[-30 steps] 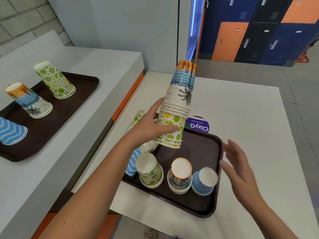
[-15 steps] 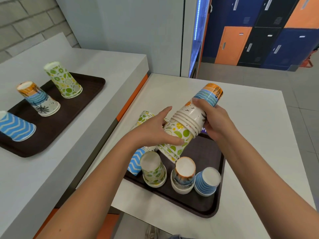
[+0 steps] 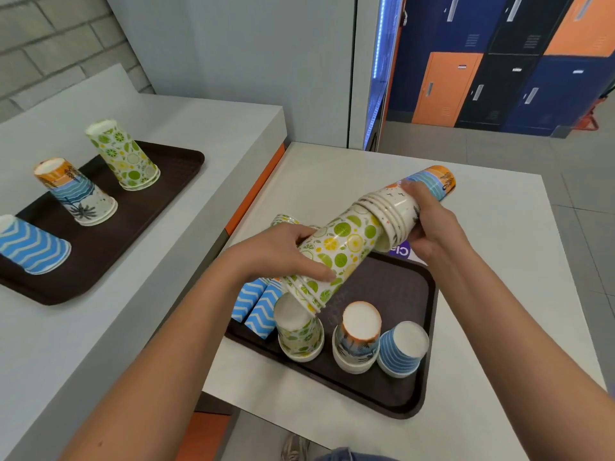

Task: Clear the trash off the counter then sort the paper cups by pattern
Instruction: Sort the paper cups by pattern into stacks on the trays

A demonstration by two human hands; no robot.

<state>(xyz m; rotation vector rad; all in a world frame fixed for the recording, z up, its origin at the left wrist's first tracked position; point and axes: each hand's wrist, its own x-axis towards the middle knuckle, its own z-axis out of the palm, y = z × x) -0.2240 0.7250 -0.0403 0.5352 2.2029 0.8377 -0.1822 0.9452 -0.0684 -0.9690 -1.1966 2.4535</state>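
A tilted stack of nested paper cups is held above the near tray on the table. The citrus-patterned cups are gripped by the left hand, while the beach-patterned cups are clasped by the right hand. Three upturned cups stand below.

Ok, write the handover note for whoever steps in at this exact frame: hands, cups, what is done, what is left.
Left hand: grips the citrus-print cups of a tilted nested stack over the near tray.
Right hand: grips the beach-print cups at the stack's upper end.
Far tray: one citrus cup, one beach cup, one blue zigzag cup, upside down.
Near tray: three upside-down cups or short stacks; zigzag cups lying at its left edge.
Done: no trash visible.
Left: split the stack, sort the remaining cups by pattern.
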